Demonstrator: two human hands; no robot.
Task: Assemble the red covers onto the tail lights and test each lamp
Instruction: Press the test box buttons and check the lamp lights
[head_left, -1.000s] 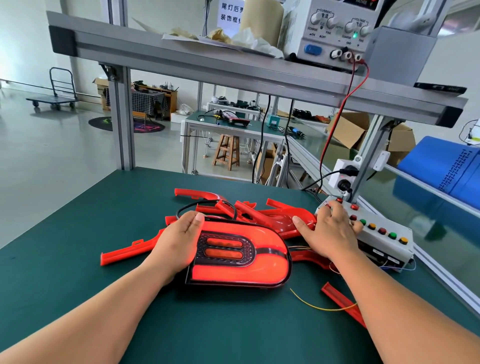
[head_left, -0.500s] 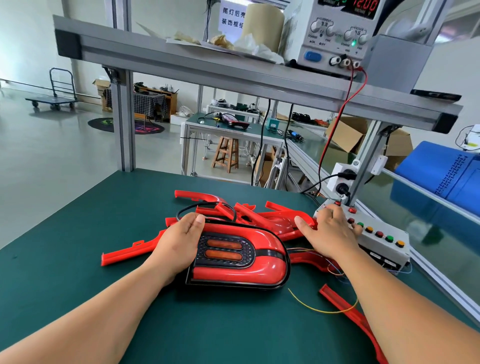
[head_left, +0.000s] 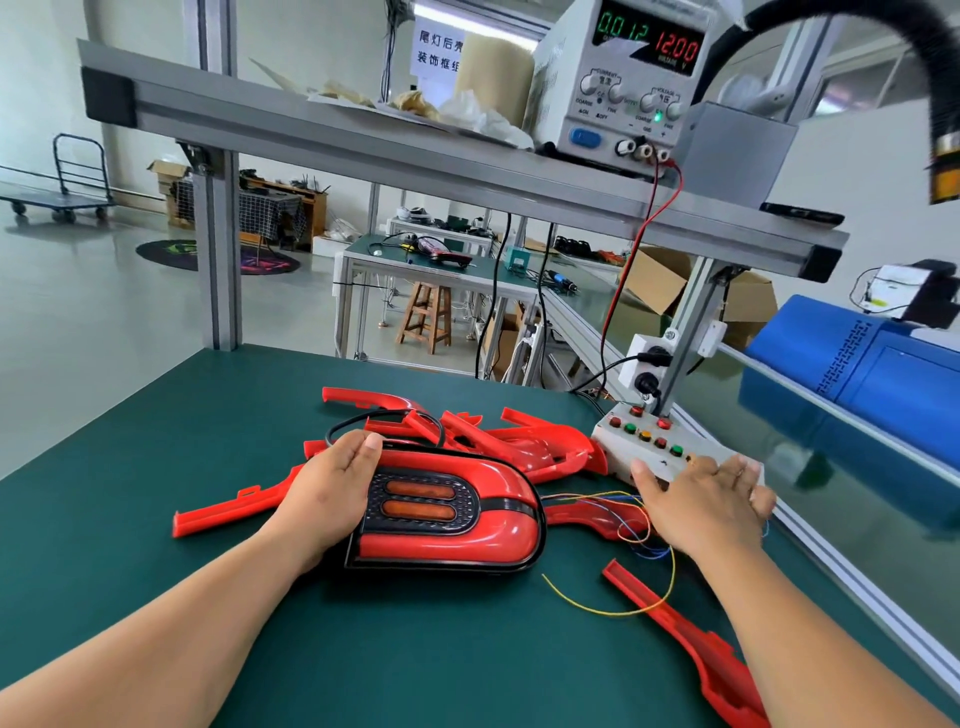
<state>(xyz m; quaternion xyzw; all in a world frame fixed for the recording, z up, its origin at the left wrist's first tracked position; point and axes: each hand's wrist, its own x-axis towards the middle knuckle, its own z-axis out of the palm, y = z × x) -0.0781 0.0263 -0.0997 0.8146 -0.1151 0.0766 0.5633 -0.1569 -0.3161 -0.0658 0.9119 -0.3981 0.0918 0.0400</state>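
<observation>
Tail light (head_left: 452, 512) flat on the green mat (head_left: 156, 519), lens up. Red cover (head_left: 467, 543) apparently seated all round, no glow in either amber bar. Sits directly under the left hand (head_left: 332, 488): palm down over the lamp's left end, fingers loosely extended, thumb at the far rim, nothing pinched. Likely pinning the lamp against drag from the wires (head_left: 613, 514) during the test.

Thin coloured wires trailing from the lamp's right end to just under the right hand (head_left: 706, 501). Right hand spread wide and flat on the near end of the switch box (head_left: 649, 441), gripping nothing. Coloured buttons just beyond the fingertips, none visibly pressed. Probably between switch presses, test step in progress.

Pile of loose red covers (head_left: 524, 441) just past the left thumb, between the two hands. Black cable loop (head_left: 384, 415) just beyond the left thumb tip. One red strip (head_left: 691, 639) below the right wrist, second strip (head_left: 228, 512) outboard of the left hand.

Power supply (head_left: 623, 78) on the shelf well above the right fingers: 12.00 on voltage, near zero on current. Fits a dark lamp.
</observation>
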